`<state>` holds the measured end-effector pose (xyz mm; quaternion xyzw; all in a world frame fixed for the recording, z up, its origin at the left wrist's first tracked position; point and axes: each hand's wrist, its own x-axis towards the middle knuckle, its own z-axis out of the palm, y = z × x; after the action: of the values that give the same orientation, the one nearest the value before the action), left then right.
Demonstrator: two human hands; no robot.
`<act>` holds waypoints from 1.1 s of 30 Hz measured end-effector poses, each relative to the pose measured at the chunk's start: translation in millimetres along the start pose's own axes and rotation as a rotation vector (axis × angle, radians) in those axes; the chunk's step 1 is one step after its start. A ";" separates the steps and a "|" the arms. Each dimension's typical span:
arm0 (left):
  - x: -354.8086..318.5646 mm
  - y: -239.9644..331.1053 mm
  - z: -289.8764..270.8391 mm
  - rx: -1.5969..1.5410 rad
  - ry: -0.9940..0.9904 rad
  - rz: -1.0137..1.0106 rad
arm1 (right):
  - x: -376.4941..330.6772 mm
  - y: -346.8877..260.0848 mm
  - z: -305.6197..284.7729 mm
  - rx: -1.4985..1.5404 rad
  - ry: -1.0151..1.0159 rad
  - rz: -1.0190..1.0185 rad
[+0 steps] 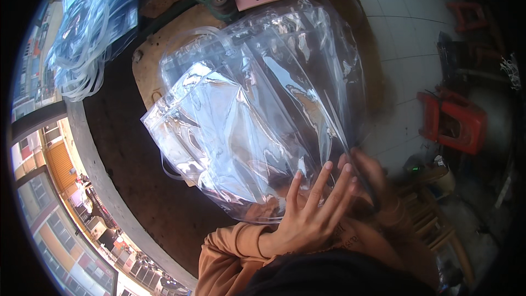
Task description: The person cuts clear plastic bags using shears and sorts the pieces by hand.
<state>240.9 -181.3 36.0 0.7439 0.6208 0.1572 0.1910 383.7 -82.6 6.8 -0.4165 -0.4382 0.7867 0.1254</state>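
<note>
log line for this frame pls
left hand: flat on clear plastic bags | right hand: pinching bag edge | bags: raised, fanned | red stool: on floor, right

Lying across the middle of the dark work surface [137,186]: a stack of plastic bags [257,115]. Pressing on its near edge: left hand [307,214], with right hand [367,178] just right of it. Sitting far left: bundle of bags [87,27]. Standing well apart at right: stool [455,120].

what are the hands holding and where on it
A clear plastic bag, held at its near lower edge: left hand flat against it, right hand gripping its right corner.
</note>
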 end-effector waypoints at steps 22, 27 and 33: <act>1.1 0.0 -1.3 0.006 -0.011 -0.029 | -2.1 -4.4 -10.0 -0.022 -0.102 0.063; 1.0 1.1 -2.6 -0.001 -0.045 -0.056 | -6.7 -7.7 -8.8 -0.098 -0.093 0.061; 1.6 0.6 -4.7 -0.020 -0.050 -0.048 | -9.5 -11.5 -6.6 -0.081 -0.031 0.075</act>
<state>239.4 -179.5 40.3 0.7306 0.6318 0.1400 0.2176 392.8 -77.4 19.3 -0.4248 -0.4555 0.7790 0.0722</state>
